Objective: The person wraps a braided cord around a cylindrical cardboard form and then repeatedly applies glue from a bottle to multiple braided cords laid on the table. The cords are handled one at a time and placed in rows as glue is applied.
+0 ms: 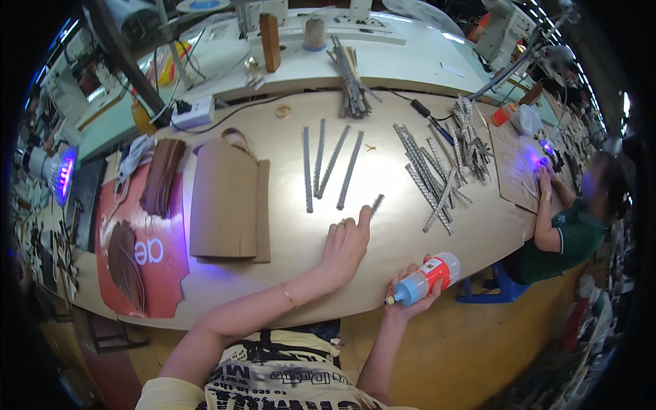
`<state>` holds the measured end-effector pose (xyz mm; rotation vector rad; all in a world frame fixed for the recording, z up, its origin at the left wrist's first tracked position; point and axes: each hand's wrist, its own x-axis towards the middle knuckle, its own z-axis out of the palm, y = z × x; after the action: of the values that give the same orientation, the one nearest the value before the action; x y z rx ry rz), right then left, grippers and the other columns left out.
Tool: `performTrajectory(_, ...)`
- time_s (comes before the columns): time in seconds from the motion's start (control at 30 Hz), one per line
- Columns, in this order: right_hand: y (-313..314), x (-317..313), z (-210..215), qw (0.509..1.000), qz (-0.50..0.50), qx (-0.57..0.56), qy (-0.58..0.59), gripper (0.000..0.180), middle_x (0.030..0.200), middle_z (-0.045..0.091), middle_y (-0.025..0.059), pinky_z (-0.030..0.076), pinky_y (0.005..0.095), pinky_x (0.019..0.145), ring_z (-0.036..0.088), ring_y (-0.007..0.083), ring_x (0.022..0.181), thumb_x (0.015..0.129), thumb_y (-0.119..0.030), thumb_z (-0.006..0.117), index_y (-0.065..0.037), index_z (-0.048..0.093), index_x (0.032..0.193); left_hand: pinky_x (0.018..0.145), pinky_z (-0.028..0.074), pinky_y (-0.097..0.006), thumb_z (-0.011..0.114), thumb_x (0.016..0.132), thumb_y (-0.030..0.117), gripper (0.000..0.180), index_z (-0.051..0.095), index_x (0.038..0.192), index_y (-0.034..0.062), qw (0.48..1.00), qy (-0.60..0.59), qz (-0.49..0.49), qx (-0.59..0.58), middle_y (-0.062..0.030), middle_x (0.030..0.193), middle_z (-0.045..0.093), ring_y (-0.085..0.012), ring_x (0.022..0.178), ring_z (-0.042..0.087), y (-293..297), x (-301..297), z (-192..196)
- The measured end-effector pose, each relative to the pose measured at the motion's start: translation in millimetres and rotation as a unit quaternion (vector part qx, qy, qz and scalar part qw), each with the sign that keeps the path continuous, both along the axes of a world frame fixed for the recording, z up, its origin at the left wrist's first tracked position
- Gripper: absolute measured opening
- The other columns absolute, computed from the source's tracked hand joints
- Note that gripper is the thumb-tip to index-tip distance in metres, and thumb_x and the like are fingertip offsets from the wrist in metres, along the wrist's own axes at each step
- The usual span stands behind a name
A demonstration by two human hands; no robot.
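Orange-labelled, blue-bodied glue bottle lies gripped in the right hand off the bench edge. Left hand rests flat, forefinger stretched toward a short grey strip. Brown cardboard sheets lie left of it.

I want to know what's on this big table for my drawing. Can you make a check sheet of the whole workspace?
Surface: pale wooden table, curved front edge, lit from above.
Job's things: short grey strip under the left hand's fingertip; four grey strips laid out beyond it; glue bottle with blue nozzle.
Clutter: heap of grey strips, cardboard sheets, stack of brown pieces, red sheet.
Grippers: left hand flat on the table; right hand grips the glue bottle off the table edge.
Cables: black cable to a white power strip.
Surroundings: co-worker at the right end, second bench behind.
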<state>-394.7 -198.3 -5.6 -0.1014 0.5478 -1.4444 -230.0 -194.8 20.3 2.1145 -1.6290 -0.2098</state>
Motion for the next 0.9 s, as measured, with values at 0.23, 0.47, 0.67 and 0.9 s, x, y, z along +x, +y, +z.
performTrajectory(0.23,-0.5,-1.7,-2.1,0.998,0.000,-0.005,-0.055,0.064,0.079,0.054,0.0122,0.042,0.0283,0.038,0.052,0.0177,0.053,0.091,-0.052,0.052,-0.004,0.045,0.133,0.065,0.053,-0.051,0.056,0.068,-0.011,0.055,0.035,0.117,-0.0033,0.999,0.035,0.031,-0.007,-0.0302,0.077,0.060,-0.0482,0.072,0.064,-107.4,35.2,9.7)
performTrajectory(0.47,-1.1,-2.1,-4.5,0.997,-0.002,-0.020,-0.078,0.065,0.081,0.053,0.0114,0.043,0.0290,0.041,0.052,0.0180,0.055,0.090,-0.051,0.054,-0.005,0.043,0.134,0.080,0.050,-0.048,0.066,0.069,-0.002,0.051,0.040,0.113,-0.0008,0.996,-0.085,0.001,0.014,-0.0325,0.110,0.056,-0.0444,0.101,0.059,-162.4,47.6,21.1)
performTrajectory(0.67,-0.2,-2.2,-9.2,0.993,0.004,-0.034,-0.109,0.066,0.085,0.054,0.0138,0.046,0.0303,0.045,0.056,0.0201,0.059,0.090,-0.051,0.055,-0.004,0.042,0.135,0.088,0.049,-0.042,0.059,0.080,0.004,0.038,0.062,0.117,0.0102,0.940,-0.185,-0.275,-0.075,-0.0179,0.130,0.051,-0.0309,0.109,0.059,-191.1,8.2,16.8)
performTrajectory(0.9,0.8,-0.4,-8.4,0.994,-0.003,-0.045,-0.098,0.067,0.086,0.054,0.0138,0.046,0.0302,0.047,0.056,0.0202,0.060,0.090,-0.052,0.055,-0.004,0.042,0.135,0.086,0.049,-0.033,0.057,0.086,0.012,0.028,0.064,0.113,0.0141,0.799,-0.319,-0.493,-0.127,-0.0100,0.127,0.056,-0.0185,0.105,0.061,-191.7,-38.3,9.6)
